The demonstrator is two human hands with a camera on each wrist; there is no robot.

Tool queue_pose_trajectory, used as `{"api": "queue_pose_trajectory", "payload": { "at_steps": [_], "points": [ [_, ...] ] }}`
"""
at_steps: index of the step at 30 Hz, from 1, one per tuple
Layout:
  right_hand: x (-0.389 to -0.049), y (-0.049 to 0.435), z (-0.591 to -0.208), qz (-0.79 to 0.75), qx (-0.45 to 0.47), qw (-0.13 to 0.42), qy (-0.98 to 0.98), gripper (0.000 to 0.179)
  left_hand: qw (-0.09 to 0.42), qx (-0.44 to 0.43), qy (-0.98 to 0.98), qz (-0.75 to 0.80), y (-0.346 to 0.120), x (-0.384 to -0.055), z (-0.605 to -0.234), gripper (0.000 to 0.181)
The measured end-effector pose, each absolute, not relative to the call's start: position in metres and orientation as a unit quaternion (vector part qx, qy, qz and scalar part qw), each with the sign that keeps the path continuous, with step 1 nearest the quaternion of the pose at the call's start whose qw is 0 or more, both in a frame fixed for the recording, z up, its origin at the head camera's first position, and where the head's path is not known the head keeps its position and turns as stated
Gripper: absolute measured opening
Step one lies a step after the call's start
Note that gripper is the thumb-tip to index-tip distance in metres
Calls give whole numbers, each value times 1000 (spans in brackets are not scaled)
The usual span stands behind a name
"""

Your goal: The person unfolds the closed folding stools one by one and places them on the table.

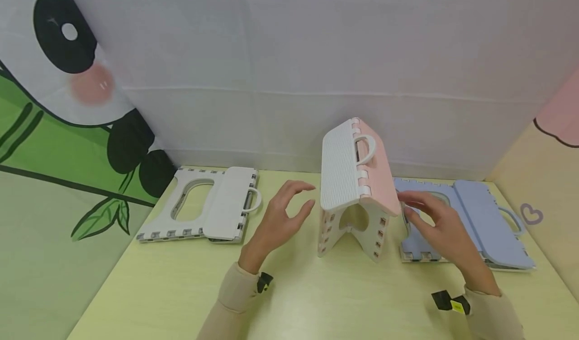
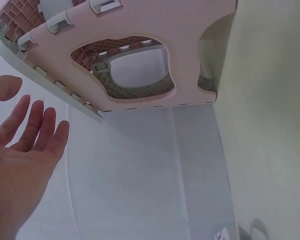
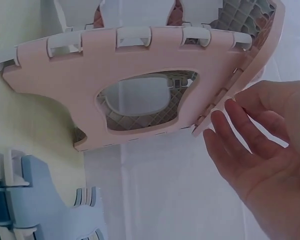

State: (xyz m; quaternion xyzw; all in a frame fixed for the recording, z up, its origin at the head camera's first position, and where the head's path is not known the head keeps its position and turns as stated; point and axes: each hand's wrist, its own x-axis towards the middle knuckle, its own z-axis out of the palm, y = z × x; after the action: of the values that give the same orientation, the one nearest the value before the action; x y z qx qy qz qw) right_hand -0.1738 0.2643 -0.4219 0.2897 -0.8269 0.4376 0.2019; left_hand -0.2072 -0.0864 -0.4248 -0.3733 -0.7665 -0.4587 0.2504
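Observation:
A pink and white folding step stool (image 1: pixel 344 169) stands half folded on the table, its two top panels sloping like a roof. A white carry handle (image 1: pixel 370 149) sticks up near its ridge. My left hand (image 1: pixel 282 219) hovers beside the white panel, fingers spread and apart from it. On the other side, my right hand (image 1: pixel 441 224) has its fingertips at the lower edge of the pink panel (image 3: pixel 265 50); whether they touch it I cannot tell. In the left wrist view, the left fingers (image 2: pixel 35 120) are loosely bent with nothing between them.
A white folding stool (image 1: pixel 230 204) lies flat on the left of the pale yellow table (image 1: pixel 289 305). To the right lies a blue folding stool (image 1: pixel 488 224), partly behind my right hand. A light cloth wall (image 1: pixel 289 78) rises behind the table.

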Motion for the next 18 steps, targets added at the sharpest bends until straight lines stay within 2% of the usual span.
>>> {"api": "queue_pose_trajectory", "payload": {
  "at_steps": [18],
  "points": [
    [-168, 247, -398, 495, 327, 228, -772, 53, 271, -388, -736, -485, -63, -200, -406, 34]
  ]
}}
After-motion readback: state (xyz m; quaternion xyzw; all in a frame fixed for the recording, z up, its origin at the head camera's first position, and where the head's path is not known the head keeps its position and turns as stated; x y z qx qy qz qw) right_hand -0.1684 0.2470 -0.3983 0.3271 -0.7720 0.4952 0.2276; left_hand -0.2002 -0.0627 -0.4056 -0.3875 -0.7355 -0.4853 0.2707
